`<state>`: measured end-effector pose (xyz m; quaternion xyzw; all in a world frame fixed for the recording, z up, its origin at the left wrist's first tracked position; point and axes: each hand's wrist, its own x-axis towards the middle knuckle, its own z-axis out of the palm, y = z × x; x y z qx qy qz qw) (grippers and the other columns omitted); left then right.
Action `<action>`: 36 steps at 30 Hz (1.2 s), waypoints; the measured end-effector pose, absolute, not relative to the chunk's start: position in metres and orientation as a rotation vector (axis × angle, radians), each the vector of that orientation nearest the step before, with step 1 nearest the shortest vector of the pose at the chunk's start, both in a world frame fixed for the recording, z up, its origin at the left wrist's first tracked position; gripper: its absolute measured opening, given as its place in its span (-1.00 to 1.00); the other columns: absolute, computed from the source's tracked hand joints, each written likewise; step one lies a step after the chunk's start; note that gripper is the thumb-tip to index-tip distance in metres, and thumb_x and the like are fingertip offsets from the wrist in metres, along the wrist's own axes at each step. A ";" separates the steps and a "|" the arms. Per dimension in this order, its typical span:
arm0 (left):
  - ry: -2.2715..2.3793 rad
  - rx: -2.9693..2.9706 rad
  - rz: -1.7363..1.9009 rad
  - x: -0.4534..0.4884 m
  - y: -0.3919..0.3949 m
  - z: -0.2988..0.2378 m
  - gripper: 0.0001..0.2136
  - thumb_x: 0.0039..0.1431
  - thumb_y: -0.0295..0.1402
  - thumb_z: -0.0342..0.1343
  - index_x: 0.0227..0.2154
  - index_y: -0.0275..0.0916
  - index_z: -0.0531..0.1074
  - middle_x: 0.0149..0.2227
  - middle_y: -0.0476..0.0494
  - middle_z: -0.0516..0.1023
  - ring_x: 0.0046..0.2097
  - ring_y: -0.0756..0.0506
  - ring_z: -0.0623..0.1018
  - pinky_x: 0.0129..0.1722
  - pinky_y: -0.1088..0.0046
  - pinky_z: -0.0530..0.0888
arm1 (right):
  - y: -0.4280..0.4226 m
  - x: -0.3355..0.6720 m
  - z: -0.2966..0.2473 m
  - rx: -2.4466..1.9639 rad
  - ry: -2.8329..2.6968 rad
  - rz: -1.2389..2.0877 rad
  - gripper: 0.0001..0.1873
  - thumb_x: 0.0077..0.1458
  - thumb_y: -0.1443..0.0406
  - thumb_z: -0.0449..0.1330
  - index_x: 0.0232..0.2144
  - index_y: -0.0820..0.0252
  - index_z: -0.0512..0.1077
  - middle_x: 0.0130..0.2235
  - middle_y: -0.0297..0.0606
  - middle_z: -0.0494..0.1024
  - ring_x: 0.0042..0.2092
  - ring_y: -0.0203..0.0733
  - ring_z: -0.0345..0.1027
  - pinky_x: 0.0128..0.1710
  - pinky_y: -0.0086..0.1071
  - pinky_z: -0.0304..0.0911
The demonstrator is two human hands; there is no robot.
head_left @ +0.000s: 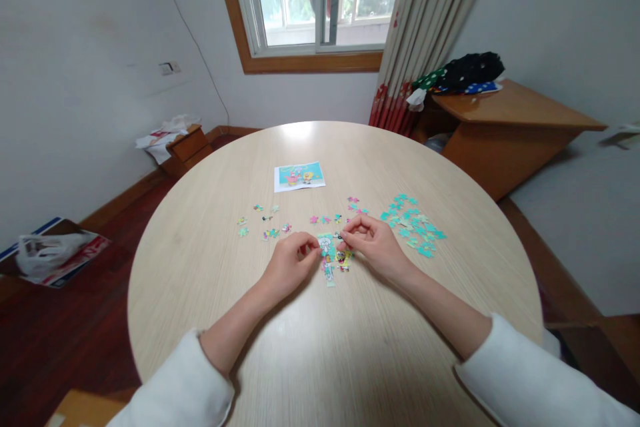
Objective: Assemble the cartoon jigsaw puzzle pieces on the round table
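A small joined cluster of jigsaw pieces [330,257] lies on the round wooden table [330,347] between my hands. My left hand [290,265] rests beside it with curled fingers, fingertips touching the cluster's left edge. My right hand [373,243] is pinched over the cluster's upper right corner, seemingly on a small piece too tiny to name. A pile of teal pieces [413,223] sits just right of my right hand. Loose coloured pieces [267,223] are scattered to the upper left. A printed reference picture [299,176] lies farther back on the table.
A wooden desk [505,120] with dark clothes on it stands at the back right by a striped curtain [425,33]. A small drawer unit [187,145] with papers sits on the floor at left. A plastic bag [45,255] lies on the dark floor.
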<state>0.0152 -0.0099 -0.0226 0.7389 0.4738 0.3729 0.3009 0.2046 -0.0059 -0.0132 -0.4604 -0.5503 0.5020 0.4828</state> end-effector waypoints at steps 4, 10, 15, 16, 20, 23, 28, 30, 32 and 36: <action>1.274 1.978 0.972 0.014 -0.010 -0.019 -0.92 0.02 -0.45 0.08 -0.54 -0.24 0.38 -0.53 0.00 0.44 -0.48 0.02 0.36 -0.44 0.50 0.28 | -0.005 0.205 -0.016 -1.097 -1.344 1.245 -0.68 -0.11 0.10 0.32 -0.39 0.20 0.40 -0.50 -0.35 0.48 -0.44 -0.26 0.47 -0.39 -0.35 0.40; 1.247 2.014 0.937 0.015 -0.013 -0.016 -0.92 -0.05 -0.47 0.05 -0.58 -0.23 0.31 -0.56 0.02 0.37 -0.47 0.01 0.33 -0.44 0.49 0.25 | -0.003 0.206 -0.022 -1.105 -1.388 1.249 -0.66 -0.07 0.11 0.29 -0.28 0.22 0.52 -0.34 -0.22 0.58 -0.37 -0.24 0.50 -0.32 -0.29 0.43; 1.233 2.040 0.980 0.014 -0.013 -0.015 -0.86 -0.13 -0.52 0.01 -0.64 -0.21 0.16 -0.58 0.04 0.29 -0.48 0.01 0.28 -0.43 0.49 0.21 | -0.005 0.206 -0.023 -1.134 -1.340 1.311 -0.65 -0.10 0.16 0.31 -0.25 0.23 0.53 -0.40 -0.21 0.60 -0.32 -0.17 0.53 -0.28 -0.26 0.45; 1.230 2.050 0.991 0.014 -0.012 -0.014 -0.84 -0.15 -0.54 -0.01 -0.64 -0.20 0.13 -0.58 0.05 0.28 -0.48 0.02 0.27 -0.43 0.49 0.21 | -0.006 0.206 -0.023 -1.140 -1.332 1.319 -0.64 -0.11 0.17 0.32 -0.24 0.23 0.53 -0.41 -0.21 0.61 -0.31 -0.16 0.53 -0.27 -0.25 0.45; 1.236 2.088 0.990 0.013 -0.011 -0.014 -0.80 -0.18 -0.58 -0.03 -0.65 -0.19 0.06 -0.58 0.06 0.23 -0.47 0.02 0.25 -0.43 0.49 0.18 | -0.008 0.205 -0.020 -1.173 -1.323 1.322 -0.58 -0.14 0.19 0.34 -0.20 0.27 0.52 -0.43 -0.19 0.62 -0.28 -0.11 0.54 -0.24 -0.23 0.44; 1.240 2.086 0.980 0.013 -0.011 -0.012 -0.81 -0.15 -0.57 -0.03 -0.63 -0.20 0.07 -0.56 0.06 0.23 -0.46 0.01 0.25 -0.42 0.49 0.18 | -0.008 0.204 -0.019 -1.199 -1.339 1.317 -0.51 -0.15 0.18 0.34 -0.15 0.32 0.51 -0.43 -0.17 0.62 -0.27 -0.09 0.53 -0.21 -0.21 0.42; 1.247 1.981 0.878 0.014 -0.014 -0.010 -0.89 -0.05 -0.50 -0.02 -0.58 -0.21 0.17 -0.57 0.08 0.26 -0.48 0.02 0.26 -0.43 0.50 0.20 | -0.009 0.204 -0.017 -1.219 -1.329 1.331 -0.48 -0.17 0.19 0.34 -0.13 0.33 0.51 -0.42 -0.17 0.61 -0.26 -0.10 0.52 -0.19 -0.21 0.40; 1.241 1.942 0.835 0.014 -0.014 -0.010 -0.90 -0.04 -0.49 -0.02 -0.57 -0.21 0.18 -0.59 0.09 0.26 -0.50 0.03 0.26 -0.46 0.52 0.18 | -0.009 0.205 -0.017 -1.217 -1.336 1.319 -0.50 -0.16 0.19 0.33 -0.13 0.32 0.51 -0.42 -0.18 0.60 -0.27 -0.12 0.51 -0.18 -0.21 0.39; 1.238 1.928 0.814 0.013 -0.015 -0.011 -0.90 -0.04 -0.48 -0.02 -0.57 -0.21 0.17 -0.60 0.10 0.26 -0.51 0.04 0.26 -0.48 0.52 0.17 | -0.008 0.205 -0.018 -1.217 -1.368 1.284 -0.52 -0.14 0.20 0.32 -0.13 0.32 0.51 -0.44 -0.21 0.58 -0.31 -0.17 0.47 -0.20 -0.22 0.37; 1.247 1.955 0.824 0.013 -0.014 -0.011 -0.86 -0.08 -0.52 -0.04 -0.61 -0.20 0.12 -0.62 0.11 0.21 -0.52 0.05 0.23 -0.49 0.53 0.14 | -0.006 0.207 -0.021 -1.221 -1.460 1.189 -0.54 -0.10 0.19 0.30 -0.13 0.32 0.53 -0.49 -0.29 0.50 -0.42 -0.28 0.35 -0.32 -0.28 0.34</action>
